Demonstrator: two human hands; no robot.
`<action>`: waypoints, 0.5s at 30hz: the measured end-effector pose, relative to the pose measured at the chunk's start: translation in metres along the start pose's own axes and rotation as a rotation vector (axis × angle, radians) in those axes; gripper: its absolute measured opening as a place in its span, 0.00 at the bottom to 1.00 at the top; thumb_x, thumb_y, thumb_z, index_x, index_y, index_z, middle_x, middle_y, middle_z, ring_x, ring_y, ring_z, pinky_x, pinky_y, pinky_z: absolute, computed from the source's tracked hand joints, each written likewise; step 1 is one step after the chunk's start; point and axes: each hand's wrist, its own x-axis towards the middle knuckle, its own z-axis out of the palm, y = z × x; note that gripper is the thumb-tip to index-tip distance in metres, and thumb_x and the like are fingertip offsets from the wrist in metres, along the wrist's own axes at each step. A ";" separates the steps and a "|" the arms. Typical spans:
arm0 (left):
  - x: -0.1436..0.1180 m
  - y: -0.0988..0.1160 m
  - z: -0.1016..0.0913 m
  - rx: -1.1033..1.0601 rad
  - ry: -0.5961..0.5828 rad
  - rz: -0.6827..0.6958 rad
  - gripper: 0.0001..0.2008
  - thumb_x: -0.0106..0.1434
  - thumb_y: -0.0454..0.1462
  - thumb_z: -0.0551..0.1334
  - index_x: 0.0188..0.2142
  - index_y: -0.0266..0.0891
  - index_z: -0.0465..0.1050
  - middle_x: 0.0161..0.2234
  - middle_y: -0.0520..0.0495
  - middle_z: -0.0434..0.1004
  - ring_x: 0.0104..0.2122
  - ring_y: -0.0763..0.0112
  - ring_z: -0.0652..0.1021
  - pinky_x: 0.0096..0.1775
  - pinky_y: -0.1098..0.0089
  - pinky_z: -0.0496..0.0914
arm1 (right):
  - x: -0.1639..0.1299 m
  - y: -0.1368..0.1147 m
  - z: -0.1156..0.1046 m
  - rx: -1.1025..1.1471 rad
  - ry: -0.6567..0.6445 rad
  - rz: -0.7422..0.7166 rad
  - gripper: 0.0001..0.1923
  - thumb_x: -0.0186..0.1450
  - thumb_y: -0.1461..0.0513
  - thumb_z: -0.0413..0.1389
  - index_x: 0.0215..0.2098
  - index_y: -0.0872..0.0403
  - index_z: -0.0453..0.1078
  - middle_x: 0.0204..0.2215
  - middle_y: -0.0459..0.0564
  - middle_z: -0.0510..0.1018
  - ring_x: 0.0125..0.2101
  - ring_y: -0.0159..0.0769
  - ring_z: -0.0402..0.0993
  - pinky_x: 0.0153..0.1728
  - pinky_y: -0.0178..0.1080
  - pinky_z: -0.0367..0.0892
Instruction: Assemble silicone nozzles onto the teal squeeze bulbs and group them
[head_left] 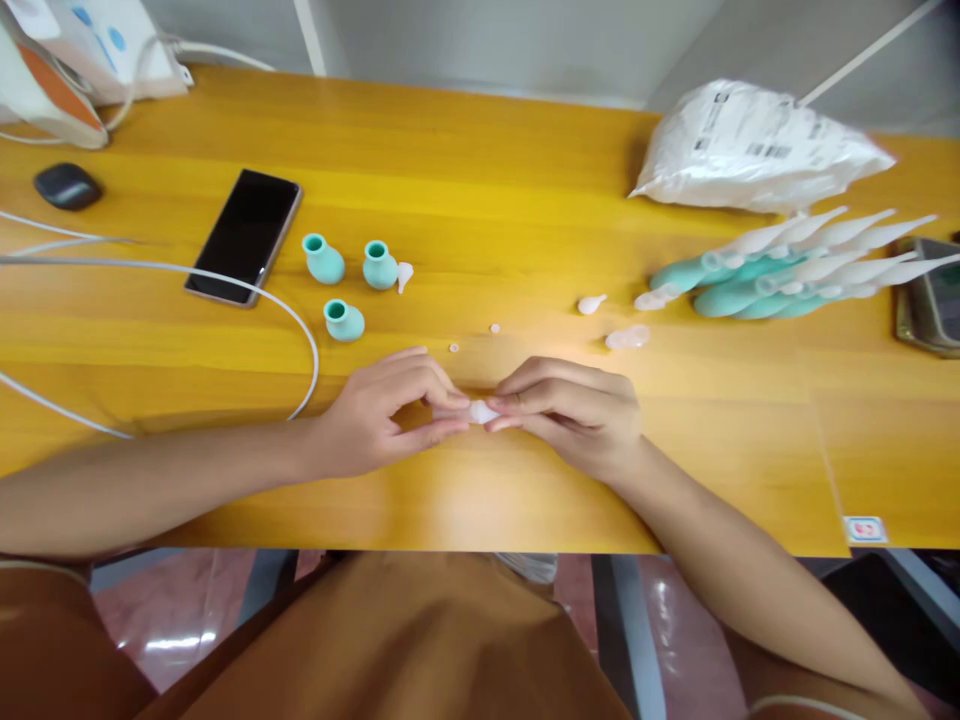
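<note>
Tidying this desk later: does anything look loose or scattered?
Yes. Two tiny white bits lie loose on the table, and a few clear tips lie apart from the teal pile. Both hands pinch one white piece.

- A small clear-white soft piece (481, 411), pale and translucent, pinched between the fingertips of the left hand (382, 415) and the right hand (570, 410), which meet over it.
- Only its middle shows in the gap between the two hands; the ends are hidden under the fingers.
- It is held just above the table's near edge, lying roughly level, crosswise between the hands.
</note>
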 end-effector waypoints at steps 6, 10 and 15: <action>-0.006 0.003 -0.003 0.074 -0.041 0.110 0.22 0.78 0.45 0.67 0.66 0.44 0.70 0.57 0.38 0.84 0.52 0.57 0.84 0.55 0.56 0.80 | 0.000 0.003 -0.005 0.032 0.131 0.080 0.07 0.72 0.56 0.73 0.43 0.50 0.85 0.34 0.49 0.88 0.31 0.35 0.85 0.30 0.38 0.79; -0.011 0.011 0.000 0.333 -0.073 0.293 0.23 0.77 0.40 0.62 0.68 0.40 0.65 0.59 0.34 0.82 0.57 0.50 0.81 0.61 0.48 0.78 | 0.003 0.011 -0.007 0.173 0.259 0.212 0.19 0.77 0.51 0.67 0.31 0.50 0.77 0.25 0.46 0.80 0.25 0.34 0.76 0.25 0.37 0.70; -0.007 0.039 -0.007 1.026 -0.116 0.397 0.16 0.71 0.30 0.59 0.57 0.36 0.74 0.47 0.36 0.84 0.45 0.50 0.81 0.44 0.54 0.79 | -0.004 0.020 -0.008 0.281 0.295 0.340 0.23 0.81 0.50 0.61 0.29 0.49 0.71 0.23 0.44 0.73 0.22 0.33 0.67 0.23 0.38 0.62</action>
